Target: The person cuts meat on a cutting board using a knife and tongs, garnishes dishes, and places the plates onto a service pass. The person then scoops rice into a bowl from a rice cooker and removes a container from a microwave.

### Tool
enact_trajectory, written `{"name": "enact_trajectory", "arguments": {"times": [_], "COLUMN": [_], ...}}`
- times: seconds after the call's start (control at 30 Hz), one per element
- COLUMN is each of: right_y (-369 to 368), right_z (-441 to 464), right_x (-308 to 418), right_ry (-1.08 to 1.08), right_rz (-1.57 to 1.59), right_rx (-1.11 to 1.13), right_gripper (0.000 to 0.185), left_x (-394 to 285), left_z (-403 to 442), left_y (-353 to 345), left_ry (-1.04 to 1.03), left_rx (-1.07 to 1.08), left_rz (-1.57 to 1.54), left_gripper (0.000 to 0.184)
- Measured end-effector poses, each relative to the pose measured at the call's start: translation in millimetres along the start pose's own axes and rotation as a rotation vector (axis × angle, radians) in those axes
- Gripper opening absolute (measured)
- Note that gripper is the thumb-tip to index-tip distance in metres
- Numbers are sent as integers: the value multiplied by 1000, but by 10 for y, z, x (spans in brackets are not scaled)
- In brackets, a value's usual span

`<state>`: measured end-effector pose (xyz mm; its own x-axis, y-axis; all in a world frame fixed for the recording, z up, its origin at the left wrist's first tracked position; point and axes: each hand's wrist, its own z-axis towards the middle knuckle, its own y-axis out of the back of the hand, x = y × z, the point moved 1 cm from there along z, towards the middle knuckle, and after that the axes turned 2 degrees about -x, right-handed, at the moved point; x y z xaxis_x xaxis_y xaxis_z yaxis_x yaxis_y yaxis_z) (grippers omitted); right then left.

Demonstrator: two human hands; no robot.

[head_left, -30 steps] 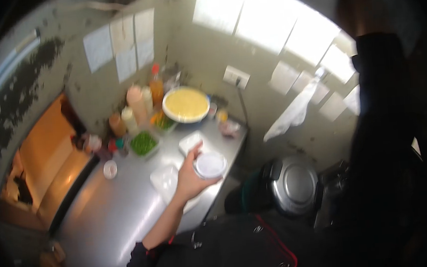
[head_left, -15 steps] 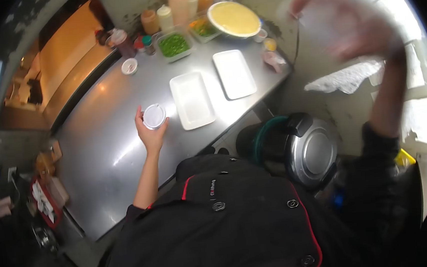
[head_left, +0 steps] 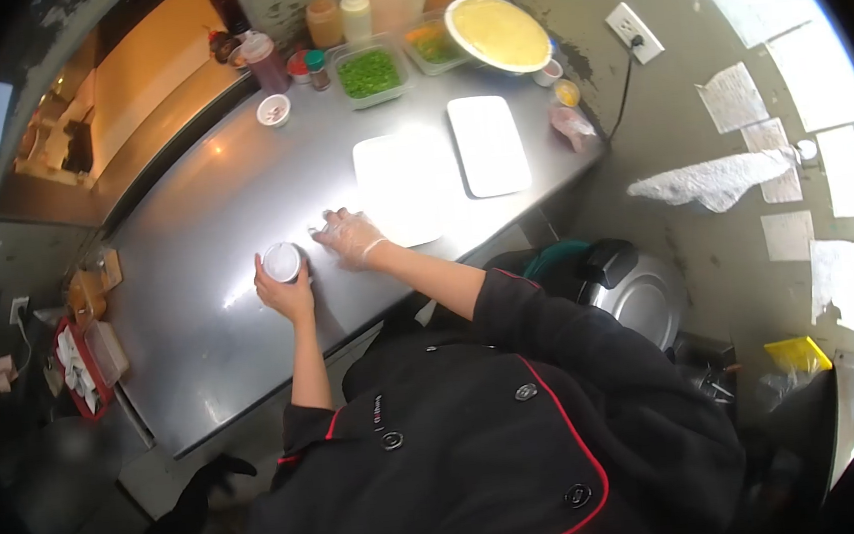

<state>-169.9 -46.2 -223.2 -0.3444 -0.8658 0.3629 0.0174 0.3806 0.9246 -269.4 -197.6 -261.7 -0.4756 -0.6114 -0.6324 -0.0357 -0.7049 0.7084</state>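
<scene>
My left hand (head_left: 287, 296) is wrapped round a small round cup with a whitish lid (head_left: 283, 262), holding it upright over the metal table. Just to the right of it, my right hand (head_left: 353, 241) wears a clear plastic glove. Its fingers stretch toward the cup, slightly apart, and I see nothing held in them. Beside that hand lies a white rectangular tray (head_left: 395, 184), bright with glare and partly behind the hand. A second white tray (head_left: 490, 147) lies further right.
Along the back of the metal table (head_left: 192, 346) stand a container of chopped greens (head_left: 370, 74), several sauce bottles (head_left: 356, 17) and a plate with a yellow round (head_left: 499, 34). A small white cup (head_left: 273, 110) sits nearby. Below the right edge stands a lidded metal bin (head_left: 640, 295).
My right hand, raised and blurred at the upper right before, has come down beside the cup and now shows a clear glove. My left hand has shifted slightly left and down with the cup.
</scene>
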Motion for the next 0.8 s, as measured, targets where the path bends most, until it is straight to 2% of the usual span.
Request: {"name": "enact_trajectory", "arguments": {"times": [0.07, 0.1, 0.17, 0.2, 0.23, 0.27, 0.3, 0.33, 0.4, 0.47, 0.53, 0.6, 0.63, 0.73, 0.8], "right_y": [352, 428, 696, 953, 898, 1373, 1558, 1391, 1844, 1569, 1488, 1429, 1411, 1330, 1401], "right_z": [-158, -190, -285, -443, -563, -875, -1072, -1302, -1585, -1820, -1901, -2005, -2037, -2250, -2457], "right_x": [42, -59, -740, -1246, -1999, -2310, -2756, -3410, -3266, -3754, -3820, -3680, -3617, -3420, -3274], "right_ry": [80, 53, -86, -227, -604, -683, -1031, -1151, -1367, -1252, -1166, -1122, -1084, -930, -664], "right_rz": [-27, 60, 50, 128, -73, -248, -389, -574, -278, 48, 66, -220, -181, -483, -755], "right_rx": [-171, -356, -724, -837, -808, -768, -473, -377, -254, -344, -396, -418, -454, -482, -731], "right_gripper": [62, 60, 55, 48, 52, 52, 53, 53, 47, 41, 37, 32, 33, 43, 51], "left_x": [-28, 9, 95, 120, 74, -9, -78, -138, -228, -396, -682, -1107, -1312, -1782, -2107], "left_z": [-43, -72, -135, -182, -232, -284, -338, -378, -409, -320, -147, 71, 190, 493, 651], "left_y": [107, 168, 333, 461, 636, 809, 941, 1044, 1145, 1185, 1216, 1209, 1190, 1090, 1089], "left_ry": [-44, -77, -115, -118, -96, -75, -63, -52, -113, -180, -248, -306, -337, -515, -679], "left_rx": [50, 56, 49, 41, 49, 59, 76, 96, 108, 87, 29, -28, -57, -98, -165], "left_rz": [-56, -35, -43, -67, -58, -47, -61, -72, -57, -79, -145, -240, -295, -467, -542], "left_gripper": [97, 101, 103, 102, 99, 96, 93, 91, 90, 88, 87, 84, 83, 80, 81]}}
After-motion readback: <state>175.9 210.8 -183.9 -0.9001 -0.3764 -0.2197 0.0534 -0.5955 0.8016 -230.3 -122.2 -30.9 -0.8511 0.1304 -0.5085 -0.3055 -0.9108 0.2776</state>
